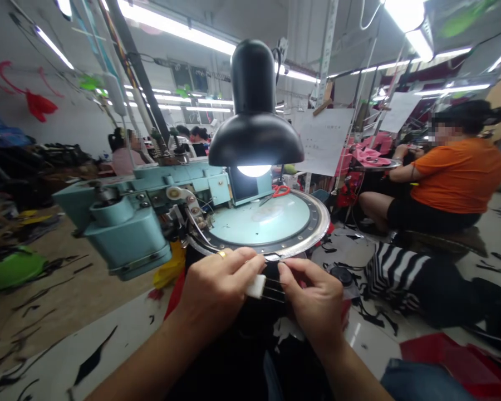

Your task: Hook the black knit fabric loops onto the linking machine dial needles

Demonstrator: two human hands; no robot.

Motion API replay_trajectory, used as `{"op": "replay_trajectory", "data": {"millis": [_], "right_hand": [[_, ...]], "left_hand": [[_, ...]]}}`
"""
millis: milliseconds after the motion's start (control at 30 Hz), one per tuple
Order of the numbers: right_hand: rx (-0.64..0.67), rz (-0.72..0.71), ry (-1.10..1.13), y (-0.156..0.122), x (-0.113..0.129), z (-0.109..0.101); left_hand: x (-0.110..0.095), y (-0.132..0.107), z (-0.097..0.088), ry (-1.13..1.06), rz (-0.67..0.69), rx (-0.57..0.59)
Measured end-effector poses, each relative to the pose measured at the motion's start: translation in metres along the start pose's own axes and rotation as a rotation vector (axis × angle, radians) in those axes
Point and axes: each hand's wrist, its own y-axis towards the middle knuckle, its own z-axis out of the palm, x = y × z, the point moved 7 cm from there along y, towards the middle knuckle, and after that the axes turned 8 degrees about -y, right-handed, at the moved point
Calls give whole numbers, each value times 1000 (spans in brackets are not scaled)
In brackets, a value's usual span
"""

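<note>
On the head view, I had the person's left hand [215,287], a gold ring on one finger, low in the centre of the frame, with the right hand [313,303] just beside it. The left fingers [244,260] were clenched on a small white pad [255,287]. The right fingers [304,273] were closed over thin black strips [273,292], which ran across from the pad. That put the pad at the left fingertips, between the two hands, with the strips spanning the short gap to the right fingers.

Both hands were just below the rim of a round dial [259,223] edged with a toothed metal ring, part of a pale teal linking machine [127,234] at the left of centre. Red-handled scissors [280,192] lay at the dial's far edge, under a lit black desk lamp [254,111]. In the upper right of the frame, a co-worker in an orange shirt [455,172] sat working beside pink cloth [371,156]. Black scraps [92,356] lay across the floor at lower left, and black-and-white striped fabric [392,273] lay right of the hands.
</note>
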Motion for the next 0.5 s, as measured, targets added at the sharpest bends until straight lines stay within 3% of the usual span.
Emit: {"op": "replay_trajectory", "data": {"millis": [133, 267, 500], "right_hand": [[-16, 34, -9, 0, -3, 1], [-20, 49, -1, 1, -5, 1], [12, 5, 15, 1, 0, 3]], "left_hand": [[-4, 5, 5, 76, 90, 53], [-7, 9, 5, 66, 143, 31], [2, 10, 7, -65, 41, 52]]}}
